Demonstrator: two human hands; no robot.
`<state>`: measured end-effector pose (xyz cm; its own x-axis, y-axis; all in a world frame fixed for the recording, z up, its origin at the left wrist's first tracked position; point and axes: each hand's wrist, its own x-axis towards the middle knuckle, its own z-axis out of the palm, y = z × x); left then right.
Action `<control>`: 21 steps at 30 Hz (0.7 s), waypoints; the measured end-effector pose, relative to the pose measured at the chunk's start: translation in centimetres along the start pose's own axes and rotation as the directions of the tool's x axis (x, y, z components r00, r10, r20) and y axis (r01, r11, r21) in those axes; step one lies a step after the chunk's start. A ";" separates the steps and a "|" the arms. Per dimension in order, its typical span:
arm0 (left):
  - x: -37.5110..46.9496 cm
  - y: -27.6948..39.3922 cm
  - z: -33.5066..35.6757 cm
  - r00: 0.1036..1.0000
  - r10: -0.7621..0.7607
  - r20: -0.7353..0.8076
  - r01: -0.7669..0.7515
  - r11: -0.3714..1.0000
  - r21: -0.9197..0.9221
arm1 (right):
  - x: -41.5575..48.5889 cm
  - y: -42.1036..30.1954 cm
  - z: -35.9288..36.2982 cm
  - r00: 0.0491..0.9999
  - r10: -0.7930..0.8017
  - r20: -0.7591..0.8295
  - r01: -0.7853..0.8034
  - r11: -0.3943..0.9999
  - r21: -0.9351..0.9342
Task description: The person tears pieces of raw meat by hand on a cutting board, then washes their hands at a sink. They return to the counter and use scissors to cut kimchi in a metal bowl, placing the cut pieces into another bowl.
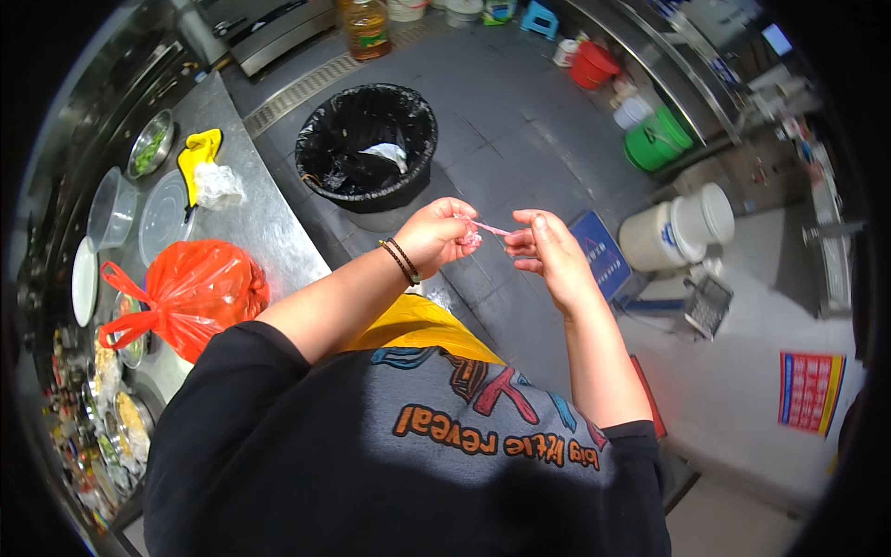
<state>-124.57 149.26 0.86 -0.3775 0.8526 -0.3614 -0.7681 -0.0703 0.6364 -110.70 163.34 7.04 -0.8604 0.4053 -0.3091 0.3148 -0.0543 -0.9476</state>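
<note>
A thin, twisted pink strip (pixel 493 228), perhaps plastic, stretches between my two hands above the floor. My left hand (pixel 445 237), with dark bead bracelets on its wrist, is closed on the crumpled end of it. At the strip's other end is my right hand (pixel 546 254), its thumb and fingertips pinched near it; the last bit is hidden by the fingers. Beyond my left hand stands a round bin (pixel 369 202) lined with a black bag, some white and dark waste inside. A tied red plastic bag (pixel 202 292) sits on the steel counter (pixel 268 216) beside my left arm.
On the counter lie a yellow cloth (pixel 198 157), a clear crumpled bag (pixel 217 185), a clear lid (pixel 166 216) and a steel bowl of greens (pixel 151 144). White buckets (pixel 651 237) and a blue board (pixel 600 254) stand at right. Farther off are a green bucket (pixel 658 139) and an oil jug (pixel 367 31).
</note>
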 end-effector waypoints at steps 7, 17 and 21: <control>13.4 8.5 -3.3 0.997 0.048 -0.063 -0.039 0.991 0.126 | 15.4 -2.1 -6.6 0.998 0.018 -0.057 -0.013 0.995 0.096; 33.5 18.5 1.1 0.988 0.022 0.155 -0.064 0.960 0.273 | 34.4 -4.9 -11.3 0.996 -0.045 -0.071 0.050 0.996 0.079; 41.7 21.3 3.4 0.956 0.233 0.179 -0.294 0.756 0.584 | 42.8 -7.4 -16.4 0.978 0.082 0.192 -0.192 0.715 0.672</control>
<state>-154.90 185.06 1.60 -0.4475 0.8911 -0.0751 -0.1678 -0.0012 0.9858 -143.27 196.00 2.20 -0.8924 0.2170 -0.3957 0.1207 -0.7302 -0.6725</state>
